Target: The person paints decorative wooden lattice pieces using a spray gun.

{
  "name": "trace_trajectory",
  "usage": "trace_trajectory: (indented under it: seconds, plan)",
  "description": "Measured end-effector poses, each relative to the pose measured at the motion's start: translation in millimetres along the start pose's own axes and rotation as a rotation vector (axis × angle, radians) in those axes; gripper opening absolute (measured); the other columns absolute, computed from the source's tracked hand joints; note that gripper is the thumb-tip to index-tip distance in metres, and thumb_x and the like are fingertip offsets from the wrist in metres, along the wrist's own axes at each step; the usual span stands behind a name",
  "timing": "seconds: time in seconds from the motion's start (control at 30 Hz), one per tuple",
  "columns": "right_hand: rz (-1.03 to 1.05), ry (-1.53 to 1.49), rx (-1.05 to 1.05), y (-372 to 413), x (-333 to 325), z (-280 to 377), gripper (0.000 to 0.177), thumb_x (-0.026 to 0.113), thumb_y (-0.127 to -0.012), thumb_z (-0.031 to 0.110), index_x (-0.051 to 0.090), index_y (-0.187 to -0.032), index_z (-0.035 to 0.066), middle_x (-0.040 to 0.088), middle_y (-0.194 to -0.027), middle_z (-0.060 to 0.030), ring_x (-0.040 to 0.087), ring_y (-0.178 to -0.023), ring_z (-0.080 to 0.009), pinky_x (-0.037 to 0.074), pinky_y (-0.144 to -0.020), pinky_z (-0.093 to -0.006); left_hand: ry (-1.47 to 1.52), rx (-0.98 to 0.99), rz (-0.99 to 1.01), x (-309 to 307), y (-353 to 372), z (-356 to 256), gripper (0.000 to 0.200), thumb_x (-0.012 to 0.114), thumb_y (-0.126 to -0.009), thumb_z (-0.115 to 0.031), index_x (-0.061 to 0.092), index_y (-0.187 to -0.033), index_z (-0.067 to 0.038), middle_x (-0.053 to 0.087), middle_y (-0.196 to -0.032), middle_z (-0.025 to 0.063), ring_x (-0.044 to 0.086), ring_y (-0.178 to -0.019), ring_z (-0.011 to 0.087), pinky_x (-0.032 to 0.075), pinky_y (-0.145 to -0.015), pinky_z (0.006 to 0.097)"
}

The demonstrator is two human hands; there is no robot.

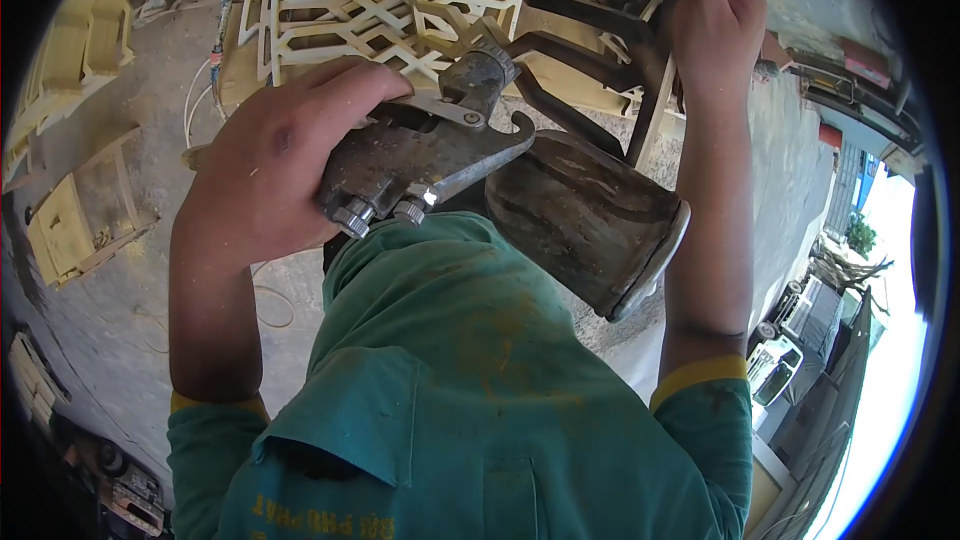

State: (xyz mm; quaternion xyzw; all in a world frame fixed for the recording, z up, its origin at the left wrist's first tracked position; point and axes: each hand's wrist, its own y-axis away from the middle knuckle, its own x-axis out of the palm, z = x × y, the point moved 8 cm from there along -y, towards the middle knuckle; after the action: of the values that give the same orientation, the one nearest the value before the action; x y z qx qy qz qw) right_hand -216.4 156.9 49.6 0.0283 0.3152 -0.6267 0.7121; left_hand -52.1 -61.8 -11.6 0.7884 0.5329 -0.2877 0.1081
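My left hand (280, 150) is wrapped round a worn metal spray gun (410, 155), which points up and away from me. Several knurled knobs show on the gun, and a stained cup (585, 215) hangs at its right side. Up at the top right, my right hand (715, 15) is closed on a dark brown slatted frame (650, 105), its fingertips partly cut off by the view's edge. The frame's angled bars reach left, close to the gun's front end. Part of the frame lies beyond the top edge.
Pale lattice panels (340, 0) lie behind the gun at the top. More pale pieces stand at the far left, with a wooden piece (65, 230) on the concrete floor (240, 340). A hose (215, 55) runs at the upper left. A parked truck (775, 370) is at the far right.
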Motion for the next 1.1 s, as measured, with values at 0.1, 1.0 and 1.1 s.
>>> trace_trajectory:
  seconds: [0.1, 1.0, 1.1]
  plan:
    - [0.037, 0.277, -0.066, -34.3, 10.9, 14.5, 0.031, 0.052, -0.101, 0.026, 0.064, -0.092, -0.002, 0.055, -0.071, -0.0007, 0.050, -0.070, -0.0088, 0.043, -0.064, -0.0266, -0.078, -0.021, -0.055, -2.8, -6.2, -1.7, 0.051, 0.073, -0.071, -0.011, 0.054, -0.117, 0.001, 0.063, -0.109, 0.0201, 0.063, -0.095, 0.0397, 0.049, -0.082, 0.0386]
    - [0.127, 0.265, 0.096, -45.9, 44.5, 52.2, 0.039, 0.055, -0.097, 0.029, 0.060, -0.077, -0.004, 0.059, -0.066, -0.0101, 0.054, -0.063, -0.0158, 0.044, -0.058, -0.0331, 1.011, -0.500, -0.388, 74.1, 16.9, 54.9, 0.049, 0.061, -0.083, 0.001, 0.047, -0.130, 0.002, 0.062, -0.102, 0.0076, 0.056, -0.072, 0.0107, 0.048, -0.066, 0.0274]
    - [0.047, 0.240, 0.123, -42.7, 41.9, 47.2, 0.035, 0.055, -0.099, 0.026, 0.060, -0.080, -0.002, 0.060, -0.069, -0.0075, 0.054, -0.065, -0.0138, 0.044, -0.061, -0.0309, 1.261, -0.297, -0.427, 83.1, -7.2, 50.7, 0.047, 0.057, -0.082, 0.000, 0.047, -0.128, 0.001, 0.062, -0.101, 0.0080, 0.054, -0.067, 0.0103, 0.048, -0.063, 0.0271]
